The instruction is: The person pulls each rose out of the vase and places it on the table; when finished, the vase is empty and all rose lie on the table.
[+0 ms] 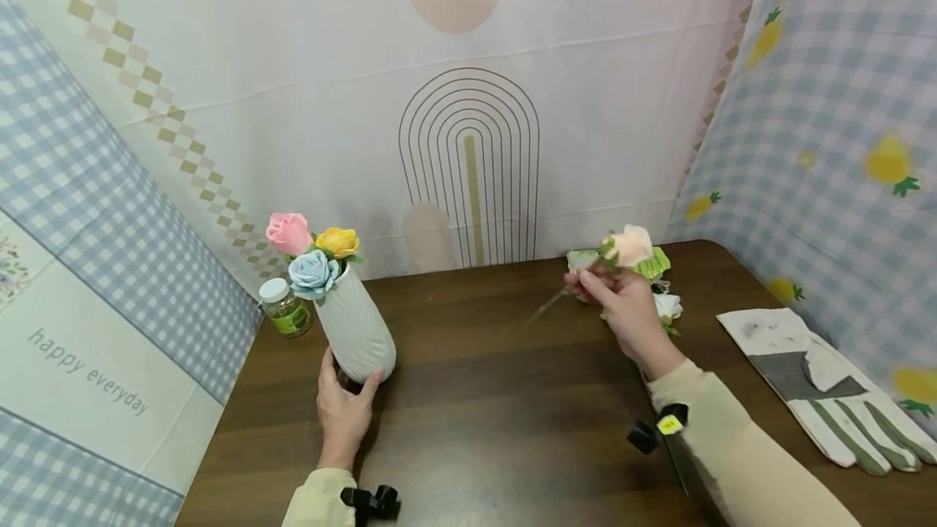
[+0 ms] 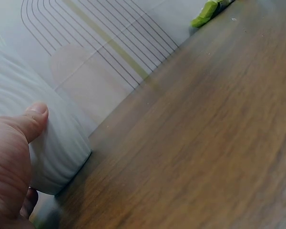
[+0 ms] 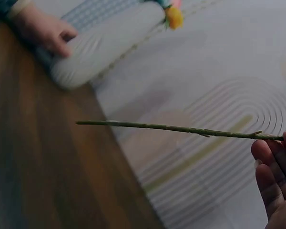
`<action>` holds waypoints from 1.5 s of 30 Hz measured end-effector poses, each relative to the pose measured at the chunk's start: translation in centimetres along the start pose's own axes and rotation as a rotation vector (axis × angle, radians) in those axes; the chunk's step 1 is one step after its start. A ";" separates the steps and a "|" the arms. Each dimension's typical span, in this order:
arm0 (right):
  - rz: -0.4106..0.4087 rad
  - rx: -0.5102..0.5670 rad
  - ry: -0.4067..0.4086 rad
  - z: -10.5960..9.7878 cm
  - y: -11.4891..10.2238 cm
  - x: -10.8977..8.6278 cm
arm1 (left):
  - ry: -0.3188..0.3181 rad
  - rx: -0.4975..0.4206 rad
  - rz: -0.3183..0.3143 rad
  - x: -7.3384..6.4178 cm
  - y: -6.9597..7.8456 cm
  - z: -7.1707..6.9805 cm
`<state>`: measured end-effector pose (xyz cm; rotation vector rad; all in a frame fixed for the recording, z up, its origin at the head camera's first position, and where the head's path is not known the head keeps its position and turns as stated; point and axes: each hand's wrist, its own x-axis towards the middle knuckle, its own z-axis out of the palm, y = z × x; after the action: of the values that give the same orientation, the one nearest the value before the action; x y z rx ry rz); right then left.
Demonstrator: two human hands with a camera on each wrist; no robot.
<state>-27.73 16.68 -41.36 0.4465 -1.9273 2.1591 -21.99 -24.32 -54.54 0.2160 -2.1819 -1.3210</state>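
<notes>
On a brown table (image 1: 483, 446) before a patterned cloth backdrop (image 1: 351, 145), clock positions being read from the head view's centre, the left hand (image 1: 346, 413) at 7 o'clock grips the lower part of a white vase (image 1: 355, 328) at 8, while the right hand (image 1: 629, 307) at 4 pinches the stem (image 3: 167, 127) of a peach rose (image 1: 631, 246) whose bloom lies at 3. Pink (image 1: 289, 233), yellow (image 1: 338, 241) and blue roses (image 1: 313, 273) crowd the vase's mouth, so a poorly angled stem could snag among them, and a loosened left grip might let the vase tip against the lidded jar (image 1: 285, 311) just beyond.
</notes>
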 end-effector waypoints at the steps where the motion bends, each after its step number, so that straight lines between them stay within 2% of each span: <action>1: 0.014 -0.029 -0.003 -0.9 0.4 -0.6 | 0.000 0.000 0.002 0.0 0.0 0.0; 6: 0.061 -0.178 0.056 -4.0 1.6 -2.6 | 0.001 0.000 0.007 0.1 0.0 0.0; 9: 0.079 -0.286 0.114 -4.9 2.2 -3.3 | -0.005 0.010 0.004 0.2 -0.1 -0.1; 12: 0.116 -0.330 0.143 -5.2 3.1 -3.9 | -0.011 0.013 -0.007 0.2 -0.1 -0.1; 16: 0.149 -0.375 0.120 -5.3 4.4 -4.5 | -0.025 0.015 -0.023 0.0 -0.1 -0.2; 23: 0.146 -0.612 0.026 -5.4 6.3 -5.3 | -0.036 0.017 -0.033 -0.2 -0.1 -0.1; 28: 0.141 -0.751 0.006 -5.7 7.4 -5.6 | -0.030 0.011 -0.027 -0.2 0.0 0.0; 38: 0.122 -0.908 0.000 -6.8 8.2 -5.6 | -0.001 0.003 -0.014 -0.1 0.1 -0.1; 41: 0.158 -0.927 -0.040 -6.9 8.2 -5.6 | 0.000 0.000 -0.018 -0.1 0.1 -0.1; 45: 0.234 -0.903 -0.087 -6.9 8.3 -5.5 | -0.004 0.007 -0.021 -0.1 0.1 -0.1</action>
<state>-26.12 22.73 -51.67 0.1396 -2.8138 1.1421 -21.88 -24.28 -54.43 0.2402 -2.1934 -1.3271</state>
